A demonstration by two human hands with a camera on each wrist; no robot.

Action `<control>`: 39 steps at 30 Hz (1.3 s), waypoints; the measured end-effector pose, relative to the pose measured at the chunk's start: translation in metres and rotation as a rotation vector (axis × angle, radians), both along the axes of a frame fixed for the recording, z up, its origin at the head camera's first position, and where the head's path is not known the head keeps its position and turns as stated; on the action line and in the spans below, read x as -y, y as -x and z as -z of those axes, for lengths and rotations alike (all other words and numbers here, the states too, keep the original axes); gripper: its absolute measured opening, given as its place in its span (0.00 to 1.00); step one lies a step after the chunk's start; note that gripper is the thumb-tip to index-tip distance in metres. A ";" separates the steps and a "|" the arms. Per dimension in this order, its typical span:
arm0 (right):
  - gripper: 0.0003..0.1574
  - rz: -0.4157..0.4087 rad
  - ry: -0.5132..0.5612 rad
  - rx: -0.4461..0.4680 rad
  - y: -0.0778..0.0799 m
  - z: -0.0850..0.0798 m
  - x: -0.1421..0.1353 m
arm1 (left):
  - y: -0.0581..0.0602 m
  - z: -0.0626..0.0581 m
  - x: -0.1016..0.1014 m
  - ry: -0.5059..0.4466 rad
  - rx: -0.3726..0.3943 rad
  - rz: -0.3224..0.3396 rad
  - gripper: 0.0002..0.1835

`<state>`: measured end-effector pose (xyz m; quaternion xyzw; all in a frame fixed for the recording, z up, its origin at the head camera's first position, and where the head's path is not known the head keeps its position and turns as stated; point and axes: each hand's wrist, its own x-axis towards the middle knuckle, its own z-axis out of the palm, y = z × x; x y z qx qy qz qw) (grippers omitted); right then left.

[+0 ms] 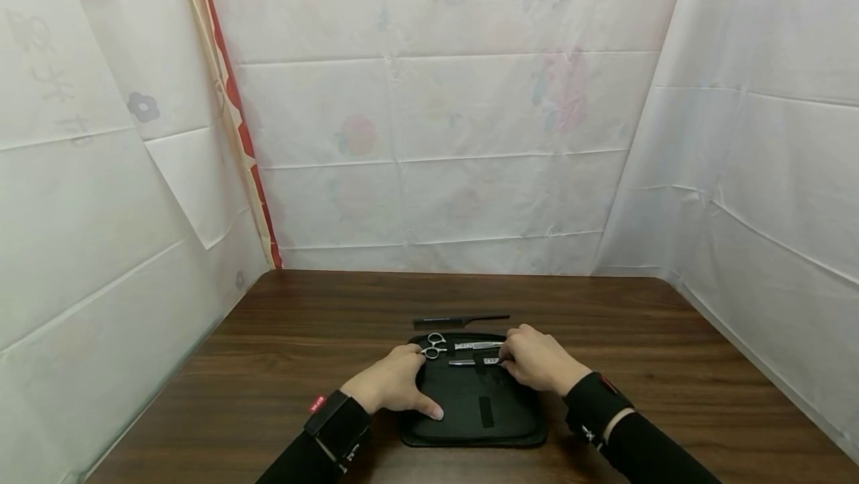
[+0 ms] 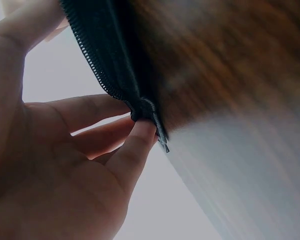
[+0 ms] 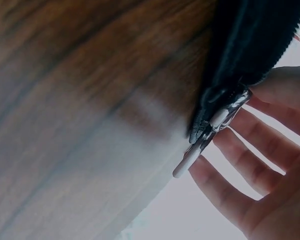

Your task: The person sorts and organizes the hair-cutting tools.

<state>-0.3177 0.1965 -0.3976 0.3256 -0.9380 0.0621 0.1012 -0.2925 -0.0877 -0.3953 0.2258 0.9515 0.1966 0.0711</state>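
The lower scissors (image 1: 463, 362) lie in the black case (image 1: 513, 418), long axis running left to right, slim blades pointing left and handle end at the right hand (image 1: 539, 356), the nearer of the 2 hands. That hand's thumb and fingers (image 3: 247, 162) seem to pinch the shiny handle by the case's zipped edge, though the knuckles hide the exact hold from above. Just beyond, roughly parallel, the upper scissors (image 1: 478, 345) lie the opposite way, loops beside the left hand's (image 1: 396, 381) fingertips, blades pointing right. The left hand spans the case's left side, thumb apart from its fingers, which touch the far corner. The case carries these 2 pairs at dark straps; 1 more strap (image 1: 486, 412) lies nearer the front. Past the far edge, a black comb (image 1: 436, 321) lies on the desk (image 1: 322, 320), tail pointing right.
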 end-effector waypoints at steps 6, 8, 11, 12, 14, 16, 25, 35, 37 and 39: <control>0.05 -0.005 0.006 0.009 0.000 -0.001 0.000 | 0.000 0.001 0.000 -0.001 -0.005 0.004 0.50; 0.05 -0.014 0.016 0.010 0.001 -0.002 0.000 | 0.001 0.001 0.001 -0.002 -0.003 0.005 0.50; 0.05 -0.030 0.032 0.013 0.002 -0.001 0.000 | 0.001 0.000 0.001 -0.001 -0.003 0.004 0.50; 0.05 -0.033 0.037 0.015 0.002 -0.001 0.000 | 0.000 0.000 0.001 0.000 -0.004 0.004 0.51; 0.05 -0.037 0.043 0.016 0.003 -0.001 0.000 | 0.000 0.000 0.000 -0.002 -0.005 0.004 0.51; 0.05 -0.037 0.043 0.013 0.003 0.000 0.000 | -0.001 0.000 0.000 -0.001 -0.006 0.001 0.50; 0.05 -0.018 0.025 0.007 0.002 -0.001 0.007 | -0.003 -0.004 0.000 -0.004 0.002 -0.005 0.50; 0.05 -0.031 0.018 -0.018 0.001 -0.002 0.011 | -0.002 -0.002 0.000 -0.001 0.011 -0.014 0.51; 0.04 -0.026 0.012 -0.023 0.001 -0.002 0.013 | -0.002 -0.003 0.000 0.001 0.008 -0.014 0.51; 0.04 -0.023 0.009 -0.024 0.002 -0.002 0.014 | -0.001 -0.004 0.000 0.003 0.005 -0.013 0.51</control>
